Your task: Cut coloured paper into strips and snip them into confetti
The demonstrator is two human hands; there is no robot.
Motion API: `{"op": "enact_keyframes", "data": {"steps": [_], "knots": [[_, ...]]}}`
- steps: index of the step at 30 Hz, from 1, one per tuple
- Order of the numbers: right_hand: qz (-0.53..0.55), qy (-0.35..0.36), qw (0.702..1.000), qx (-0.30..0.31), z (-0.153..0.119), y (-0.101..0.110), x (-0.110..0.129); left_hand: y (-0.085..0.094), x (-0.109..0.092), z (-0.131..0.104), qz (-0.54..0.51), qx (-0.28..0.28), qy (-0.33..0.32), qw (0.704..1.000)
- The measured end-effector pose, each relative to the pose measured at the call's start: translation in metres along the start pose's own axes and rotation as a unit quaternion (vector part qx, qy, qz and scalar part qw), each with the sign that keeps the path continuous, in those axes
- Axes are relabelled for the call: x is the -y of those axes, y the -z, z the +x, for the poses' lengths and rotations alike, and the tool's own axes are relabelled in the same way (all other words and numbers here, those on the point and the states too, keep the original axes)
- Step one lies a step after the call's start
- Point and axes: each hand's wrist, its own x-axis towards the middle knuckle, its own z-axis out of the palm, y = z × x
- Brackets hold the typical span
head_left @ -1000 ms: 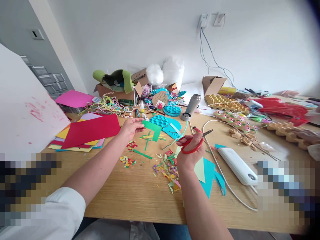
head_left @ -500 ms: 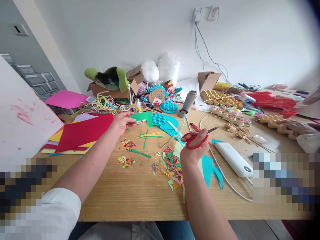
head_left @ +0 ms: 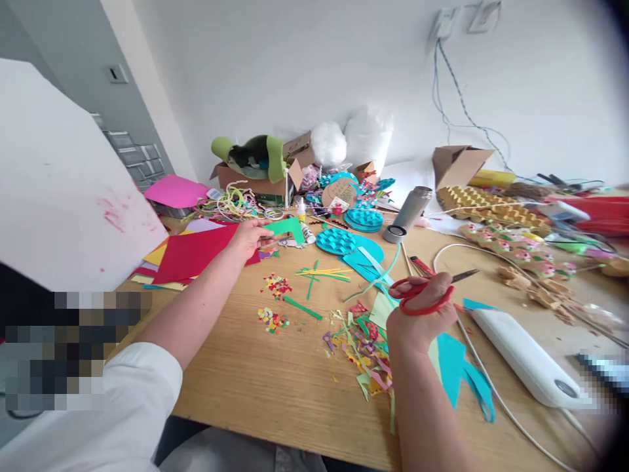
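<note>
My left hand (head_left: 249,238) pinches a piece of green paper (head_left: 287,229), cut to an L shape, over the back part of the table beside the red sheets (head_left: 196,252). In my right hand (head_left: 423,313) is a pair of red-handled scissors (head_left: 430,303), its blades pointing off to the right. Between the two hands lie thin yellow paper strips (head_left: 327,272) crossed with green ones. Small piles of confetti (head_left: 276,286) sit nearer to me. Multicoloured paper scraps (head_left: 363,347) are heaped just left of my right forearm.
A grey thermos (head_left: 410,210) stands toward the back, by blue textured discs (head_left: 337,242). On the right lie a white oblong device (head_left: 528,357) with a cable, and blue paper pieces (head_left: 449,367). Boxes and craft supplies line the wall; a white board (head_left: 63,170) rises at left.
The view has turned left, so everything appears further right. My left hand still holds the green paper and my right hand the scissors; a small white bottle now shows beside the paper.
</note>
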Motion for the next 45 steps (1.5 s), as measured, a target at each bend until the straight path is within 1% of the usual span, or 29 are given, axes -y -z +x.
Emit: {"op": "enact_keyframes", "data": {"steps": [3, 5, 6, 7, 9, 10, 11, 12, 13, 14, 15, 17, 18, 19, 20, 21, 22, 23, 24, 26, 31, 34, 36, 39, 41, 43, 45], "knots": [[-0.001, 0.007, 1.000, 0.012, -0.001, -0.001, 0.001, 0.047, -0.007, 0.004, 0.020, -0.067, -0.016, 0.997], [-0.009, 0.005, 1.000, 0.012, -0.002, -0.001, 0.001, 0.078, -0.008, 0.006, 0.048, -0.118, -0.021, 0.992], [-0.016, 0.004, 1.000, 0.014, -0.003, -0.001, 0.001, 0.093, -0.008, 0.006, 0.109, -0.170, -0.034, 0.979], [-0.025, 0.004, 1.000, 0.018, -0.004, -0.001, 0.000, 0.106, -0.007, 0.007, 0.136, -0.192, -0.032, 0.971], [-0.035, 0.003, 0.999, 0.029, -0.006, -0.002, 0.000, 0.123, -0.003, 0.005, 0.170, -0.226, -0.032, 0.959], [-0.037, 0.002, 0.999, 0.033, -0.007, -0.002, 0.000, 0.127, -0.001, 0.002, 0.199, -0.243, -0.043, 0.949], [-0.038, 0.000, 0.999, 0.034, -0.008, -0.002, -0.001, 0.127, 0.001, -0.002, 0.242, -0.254, -0.068, 0.934], [-0.040, -0.002, 0.999, 0.035, -0.009, -0.003, -0.001, 0.123, 0.004, -0.008, 0.338, -0.256, -0.129, 0.897], [-0.042, -0.004, 0.998, 0.035, -0.010, -0.003, -0.001, 0.114, 0.007, -0.016, 0.429, -0.246, -0.203, 0.845], [-0.043, -0.006, 0.998, 0.036, -0.011, -0.003, -0.001, 0.102, 0.011, -0.025, 0.491, -0.202, -0.267, 0.804], [-0.043, -0.006, 0.998, 0.038, -0.011, -0.004, -0.001, 0.086, 0.015, -0.036, 0.528, -0.130, -0.318, 0.776], [-0.040, -0.009, 0.998, 0.047, -0.013, -0.004, -0.001, 0.049, 0.025, -0.062, 0.558, 0.040, -0.403, 0.724], [-0.038, -0.009, 0.998, 0.051, -0.013, -0.004, -0.001, 0.031, 0.030, -0.075, 0.565, 0.120, -0.445, 0.684], [-0.038, -0.008, 0.998, 0.055, -0.013, -0.004, -0.002, 0.013, 0.035, -0.087, 0.572, 0.190, -0.480, 0.637], [-0.039, -0.005, 0.998, 0.059, -0.014, -0.003, -0.002, -0.003, 0.040, -0.098, 0.582, 0.246, -0.504, 0.589], [-0.039, -0.003, 0.997, 0.062, -0.014, -0.003, -0.002, -0.016, 0.044, -0.107, 0.595, 0.279, -0.521, 0.545], [-0.038, -0.001, 0.997, 0.065, -0.014, -0.002, -0.003, -0.027, 0.048, -0.114, 0.605, 0.294, -0.534, 0.512], [-0.036, 0.000, 0.997, 0.071, -0.013, -0.002, -0.003, -0.035, 0.051, -0.119, 0.616, 0.305, -0.540, 0.486], [-0.034, -0.001, 0.997, 0.075, -0.013, -0.002, -0.003, -0.042, 0.053, -0.121, 0.626, 0.310, -0.538, 0.471], [-0.029, -0.006, 0.996, 0.079, -0.013, -0.001, -0.003, -0.050, 0.056, -0.122, 0.647, 0.323, -0.523, 0.451], [-0.043, -0.015, 0.995, 0.083, -0.012, 0.001, -0.004, -0.064, 0.058, -0.116, 0.688, 0.364, -0.466, 0.421], [-0.041, -0.019, 0.995, 0.088, -0.012, 0.002, -0.004, -0.070, 0.060, -0.114, 0.693, 0.380, -0.463, 0.401], [-0.034, -0.023, 0.995, 0.090, -0.012, 0.003, -0.004, -0.073, 0.060, -0.115, 0.687, 0.391, -0.469, 0.394], [-0.022, -0.030, 0.995, 0.093, -0.012, 0.003, -0.004, -0.074, 0.060, -0.117, 0.677, 0.397, -0.475, 0.399], [-0.018, -0.036, 0.995, 0.093, -0.013, 0.002, -0.003, -0.074, 0.061, -0.118, 0.670, 0.394, -0.476, 0.410], [-0.020, -0.043, 0.994, 0.095, -0.014, 0.002, -0.003, -0.073, 0.063, -0.117, 0.661, 0.390, -0.472, 0.434], [-0.020, -0.048, 0.994, 0.101, -0.014, 0.002, -0.003, -0.071, 0.065, -0.116, 0.650, 0.382, -0.462, 0.466]]}}
